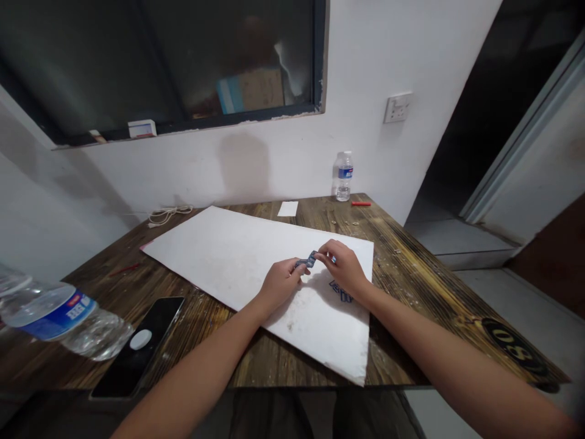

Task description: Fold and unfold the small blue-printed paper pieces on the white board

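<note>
My left hand (281, 281) and my right hand (343, 263) meet over a large white board (219, 256) lying on a wooden table (411, 274). Between their fingertips they pinch a small blue-grey folded piece (308, 262), held just above the board. Both hands have their fingers closed on it, one at each end. Blue printed marks (340, 294) show on the board under my right wrist.
A tipped water bottle (59, 317) and a black phone (137, 344) lie at the near left. An upright bottle (343, 175), a red pen (361, 203), a white paper slip (287, 208) and a coiled cord (167, 213) sit near the wall.
</note>
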Tool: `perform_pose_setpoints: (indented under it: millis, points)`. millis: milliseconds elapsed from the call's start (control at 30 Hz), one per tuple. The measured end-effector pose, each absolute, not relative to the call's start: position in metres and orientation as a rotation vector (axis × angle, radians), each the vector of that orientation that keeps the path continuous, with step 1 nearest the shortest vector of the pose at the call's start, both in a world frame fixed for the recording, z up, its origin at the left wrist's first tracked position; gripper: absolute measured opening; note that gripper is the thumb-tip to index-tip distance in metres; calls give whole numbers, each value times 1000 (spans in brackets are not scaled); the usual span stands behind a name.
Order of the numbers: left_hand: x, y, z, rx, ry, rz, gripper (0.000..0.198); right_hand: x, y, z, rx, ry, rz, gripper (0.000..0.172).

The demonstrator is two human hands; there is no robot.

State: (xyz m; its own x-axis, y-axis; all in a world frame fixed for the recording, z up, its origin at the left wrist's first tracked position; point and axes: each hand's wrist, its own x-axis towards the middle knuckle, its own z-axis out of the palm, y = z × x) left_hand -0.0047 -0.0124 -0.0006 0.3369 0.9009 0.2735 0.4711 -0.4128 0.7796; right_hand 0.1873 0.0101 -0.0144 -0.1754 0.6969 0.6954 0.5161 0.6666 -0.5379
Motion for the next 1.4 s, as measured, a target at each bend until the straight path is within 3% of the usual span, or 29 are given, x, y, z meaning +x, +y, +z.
perform_pose_setpoints:
  millis: [700, 1400]
  points:
    - [-5, -7, -2, 1671, 1252, 1175, 32, 185, 13, -21, -920, -2064, 249, 22]
    - [-5, -9, -1, 1713, 1272, 1125, 34, 183, 9, -18, -909, -2279, 270, 32]
